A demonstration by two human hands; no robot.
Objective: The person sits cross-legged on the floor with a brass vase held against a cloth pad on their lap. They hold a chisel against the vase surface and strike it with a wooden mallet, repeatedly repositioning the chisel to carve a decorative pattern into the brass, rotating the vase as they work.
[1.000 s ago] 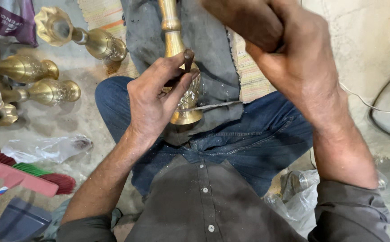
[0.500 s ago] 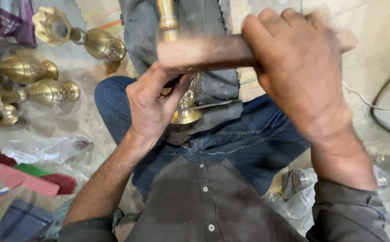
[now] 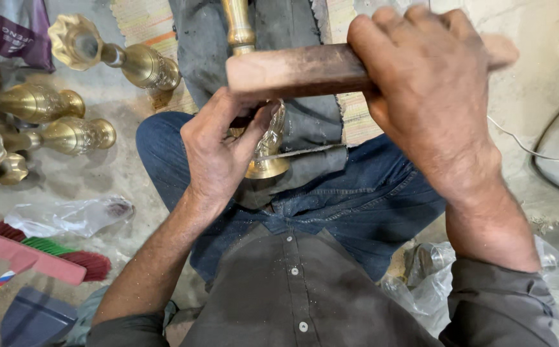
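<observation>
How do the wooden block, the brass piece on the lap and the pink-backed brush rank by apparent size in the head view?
1. Wooden block, though nearest the camera.
2. Pink-backed brush.
3. Brass piece, mostly hidden, so unsure.

A dusty grey concrete floor (image 3: 119,173) fills the scene, worn and powdery. At the top, a striped woven mat (image 3: 144,22) lies flat on it. To the left, finished brass vases (image 3: 67,135) lie on their sides in a loose row, gleaming in soft, even light. A purple bag (image 3: 9,29) sits in the top left corner. Lower left, a crumpled clear plastic bag (image 3: 67,215) rests near a red-handled brush (image 3: 29,257) with green and red bristles. Over on the right the ground turns pale and rough, and a thin white cable (image 3: 536,153) trails across it. More crumpled plastic (image 3: 433,283) lies at lower right.
</observation>
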